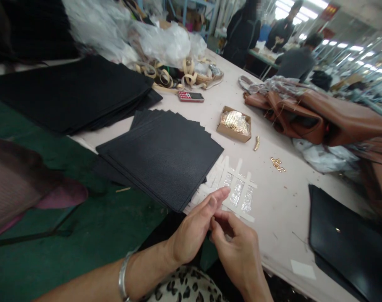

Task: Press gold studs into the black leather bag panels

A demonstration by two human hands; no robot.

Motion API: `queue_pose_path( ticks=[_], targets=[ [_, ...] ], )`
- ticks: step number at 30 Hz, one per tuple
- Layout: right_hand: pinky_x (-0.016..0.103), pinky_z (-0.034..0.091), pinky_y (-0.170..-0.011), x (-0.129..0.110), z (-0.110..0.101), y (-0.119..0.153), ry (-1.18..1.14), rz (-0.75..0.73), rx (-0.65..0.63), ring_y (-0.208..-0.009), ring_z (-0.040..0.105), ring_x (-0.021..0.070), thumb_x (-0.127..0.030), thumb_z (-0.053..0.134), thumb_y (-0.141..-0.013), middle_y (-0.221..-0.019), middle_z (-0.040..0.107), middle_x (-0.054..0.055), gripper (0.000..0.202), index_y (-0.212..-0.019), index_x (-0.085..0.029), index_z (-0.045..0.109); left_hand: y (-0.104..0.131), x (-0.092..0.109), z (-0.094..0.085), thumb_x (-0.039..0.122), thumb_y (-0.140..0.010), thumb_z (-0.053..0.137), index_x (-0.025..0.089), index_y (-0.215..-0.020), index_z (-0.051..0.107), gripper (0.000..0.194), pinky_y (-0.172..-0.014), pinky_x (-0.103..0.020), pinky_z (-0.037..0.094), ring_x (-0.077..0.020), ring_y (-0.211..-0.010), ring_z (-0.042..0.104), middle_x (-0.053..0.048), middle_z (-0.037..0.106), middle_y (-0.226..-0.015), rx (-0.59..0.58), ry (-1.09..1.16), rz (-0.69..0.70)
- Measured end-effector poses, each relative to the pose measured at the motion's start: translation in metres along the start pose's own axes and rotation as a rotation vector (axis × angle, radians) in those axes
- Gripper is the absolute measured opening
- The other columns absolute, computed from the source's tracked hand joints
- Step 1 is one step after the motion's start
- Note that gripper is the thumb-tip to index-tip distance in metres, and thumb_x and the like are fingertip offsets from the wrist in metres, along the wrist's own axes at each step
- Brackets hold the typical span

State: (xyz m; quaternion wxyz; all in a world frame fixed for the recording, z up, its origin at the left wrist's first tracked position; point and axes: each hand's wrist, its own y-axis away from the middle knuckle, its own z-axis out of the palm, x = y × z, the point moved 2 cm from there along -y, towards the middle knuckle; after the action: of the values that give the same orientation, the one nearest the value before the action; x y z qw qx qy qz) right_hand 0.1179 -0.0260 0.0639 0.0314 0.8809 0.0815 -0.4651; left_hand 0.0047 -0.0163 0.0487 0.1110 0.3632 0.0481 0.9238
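Holds the left hand [194, 226] at the near edge of the pale, flat-topped table [279, 205], with fingers almost straight and close together and the thumb laid along them. Wears a plain silver metal bracelet [122, 277] on that wrist. Curls the right hand [239, 239] up against it, with thumb and fingertips drawn nearly together. Cannot tell whether either hand has hold of anything, with palms and pinch mostly hidden. Has, just beyond the fingers on the table, a lattice of cream-coloured strips around clear, crinkled panels [237, 193]. Has, left of that, a fanned stack of black, grained, rectangular sheets [161, 155] jutting past the table edge. Shows farther back a small brown cardboard box [230, 132] filled with shiny gold-coloured pieces [235, 120], plus loose gold-coloured pieces [277, 164] to its right. Shows also a slim red phone with a dark screen [191, 97], brown leather-like bags [338, 109] at right and, nearer, a smooth black panel [348, 247].
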Motion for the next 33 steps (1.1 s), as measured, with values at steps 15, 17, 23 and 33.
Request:
queue_pose_path(
  ticks=[15,17,23,33],
  targets=[
    [0.025,0.056,-0.062,-0.006,0.014,-0.011,0.072,-0.088,0.069,-0.064,0.069,0.0162,-0.025,0.057,-0.086,-0.081,0.074,0.003,0.017,-0.094,-0.019,0.071,0.005,0.011,-0.004,0.046,-0.099,0.040,0.025,-0.130,0.059,0.042,-0.121,-0.038,0.013,-0.0225,-0.142,0.030,-0.002,0.047,-0.147,0.005,-0.151,0.081],
    [0.025,0.055,-0.062,-0.010,0.016,-0.014,0.095,-0.130,0.081,-0.065,0.068,0.0162,-0.026,0.057,-0.087,-0.080,0.074,0.003,0.015,-0.093,-0.019,0.070,0.006,0.016,-0.005,0.047,-0.098,0.040,0.023,-0.129,0.060,0.044,-0.120,-0.038,0.014,-0.0235,-0.141,0.031,-0.003,0.048,-0.147,0.017,-0.182,0.114],
    [0.028,0.052,-0.059,-0.024,0.031,-0.030,0.166,-0.239,0.096,-0.066,0.065,0.0182,-0.028,0.052,-0.088,-0.076,0.070,0.004,0.015,-0.087,-0.021,0.065,0.007,0.027,-0.011,0.049,-0.097,0.043,0.021,-0.126,0.061,0.045,-0.117,-0.040,0.022,-0.0269,-0.135,0.039,-0.007,0.055,-0.138,0.108,-0.068,0.143],
    [0.027,0.053,-0.065,-0.059,0.079,-0.046,-0.083,-0.595,-0.206,-0.077,0.063,0.0172,-0.010,0.045,-0.091,-0.086,0.064,0.007,0.033,-0.114,-0.024,0.064,0.012,0.089,-0.048,0.041,-0.091,0.053,0.011,-0.096,0.071,0.036,-0.083,-0.029,0.048,-0.0184,-0.089,0.062,-0.011,0.071,-0.100,0.445,0.301,0.206]
  ],
)
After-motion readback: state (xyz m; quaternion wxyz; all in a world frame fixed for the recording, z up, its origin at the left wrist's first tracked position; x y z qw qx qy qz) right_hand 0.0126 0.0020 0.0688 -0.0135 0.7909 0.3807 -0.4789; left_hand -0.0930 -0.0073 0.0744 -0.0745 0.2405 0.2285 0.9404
